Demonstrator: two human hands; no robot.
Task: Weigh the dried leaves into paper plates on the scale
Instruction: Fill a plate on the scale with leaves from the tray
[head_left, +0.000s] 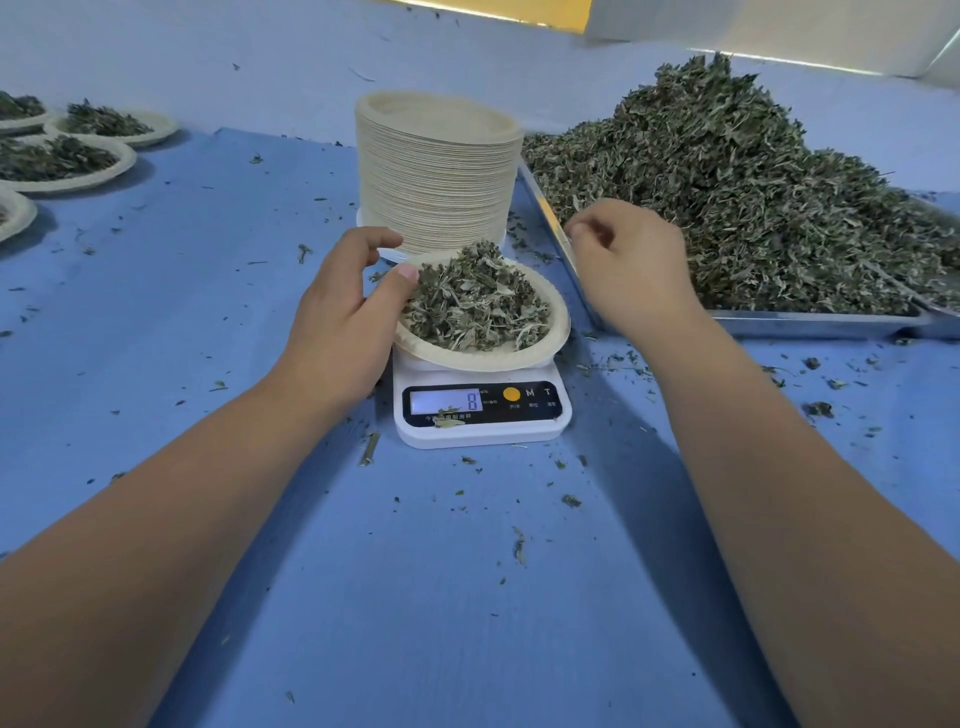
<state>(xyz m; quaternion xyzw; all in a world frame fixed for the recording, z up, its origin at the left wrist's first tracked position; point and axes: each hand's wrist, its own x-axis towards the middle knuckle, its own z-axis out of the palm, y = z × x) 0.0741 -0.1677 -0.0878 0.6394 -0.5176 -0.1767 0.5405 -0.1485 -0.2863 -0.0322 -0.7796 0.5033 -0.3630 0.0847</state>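
Now the left hand (343, 322) grips the left rim of the plate (550, 345), which sits on the scale (478, 434) full of dried leaves (478, 306). This pressure could falsify the reading or tip leaves out. The right hand (628, 270) curls at the tray's (810, 322) left edge; whether it pinches anything I cannot tell.

The white scale (480, 415) carries the only writing I can make out. Its lit display (445, 401) shows a single digit, 8. Right of it, on the black panel (540, 413), stand the letters M (530, 393) and T (547, 391). The small characters beneath them are too fine to read.
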